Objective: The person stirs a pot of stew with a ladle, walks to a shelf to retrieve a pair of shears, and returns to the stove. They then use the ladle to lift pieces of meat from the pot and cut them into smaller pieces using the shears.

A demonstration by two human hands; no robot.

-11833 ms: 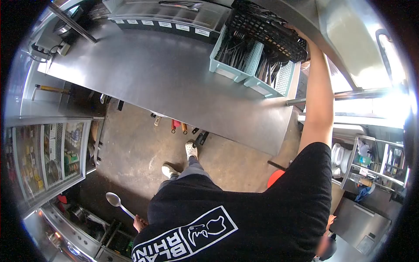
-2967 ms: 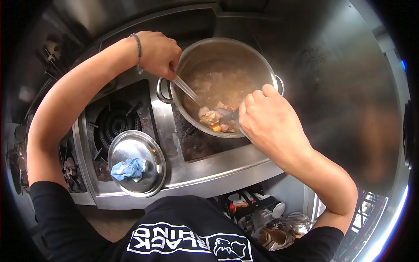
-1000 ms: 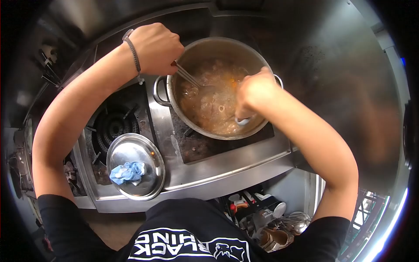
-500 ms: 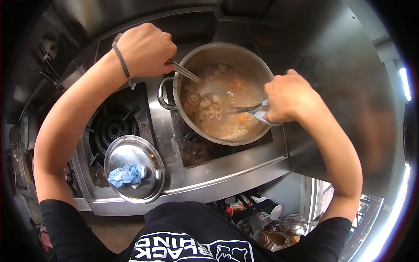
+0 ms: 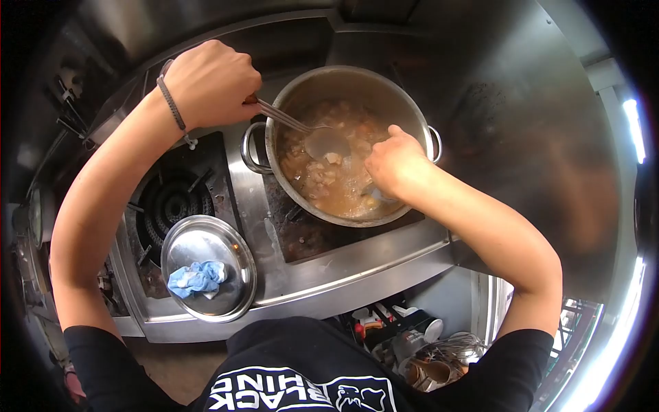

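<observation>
A large metal pot (image 5: 280, 182) on the stove holds a brown soup (image 5: 336, 199) with chunks in it. My left hand (image 5: 216, 81), above the pot's left rim, is closed round the handle of a metal ladle (image 5: 328, 144), whose bowl is at the soup's surface. Over the right half of the pot is my right hand (image 5: 397, 165), closed on scissors (image 5: 374, 192) with grey handles; the hand hides most of them, and their blades are out of sight.
Left of the pot is a burner (image 5: 167, 213). An oval metal lid (image 5: 237, 288) with a crumpled blue cloth (image 5: 198, 278) on it lies at the stove's front. Utensils, among them a whisk (image 5: 463, 347), lie below the counter at the right.
My right hand has moved left and inward over the soup with the scissors. My left hand has shifted slightly left, and more of the ladle's bowl shows.
</observation>
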